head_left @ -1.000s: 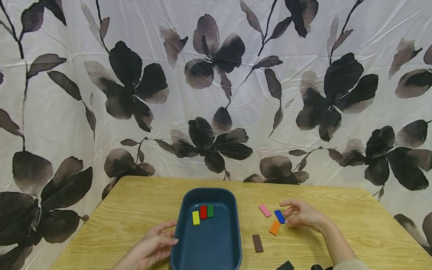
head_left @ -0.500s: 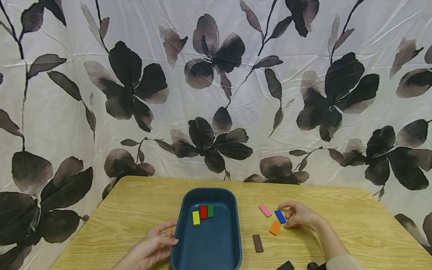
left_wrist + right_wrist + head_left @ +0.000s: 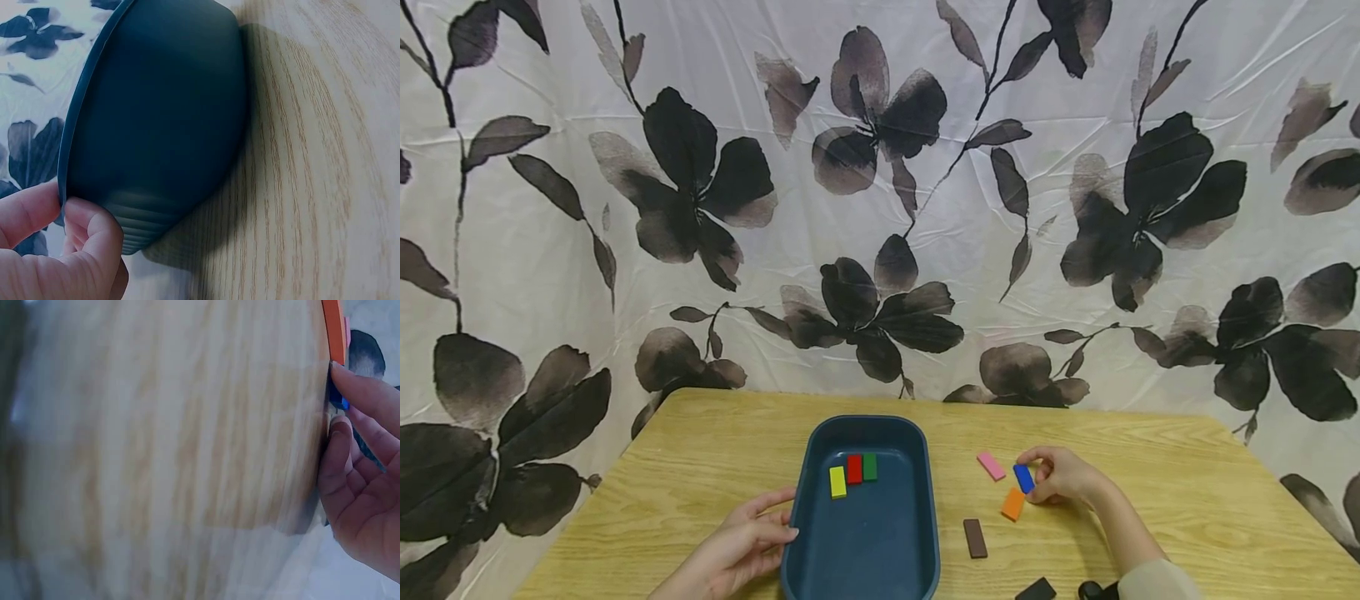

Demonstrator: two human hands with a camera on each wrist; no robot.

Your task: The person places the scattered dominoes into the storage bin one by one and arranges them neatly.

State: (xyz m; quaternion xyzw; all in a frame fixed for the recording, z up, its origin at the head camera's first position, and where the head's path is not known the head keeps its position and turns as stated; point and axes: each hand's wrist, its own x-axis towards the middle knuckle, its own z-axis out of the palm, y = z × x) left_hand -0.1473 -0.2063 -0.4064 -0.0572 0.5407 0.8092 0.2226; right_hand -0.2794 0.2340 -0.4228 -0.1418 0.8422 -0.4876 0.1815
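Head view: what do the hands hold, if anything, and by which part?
The left hand grips the dark blue rectangular tray by its left rim; the right hand pinches the blue rectangular block, apparently at its ends.

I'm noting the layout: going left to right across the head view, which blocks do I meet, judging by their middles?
Yellow block, red block, green block, brown block, pink block, orange block, blue block. The black block, cut off below, is left out.

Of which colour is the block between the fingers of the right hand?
The block at the right hand is blue; the head view shows it best.
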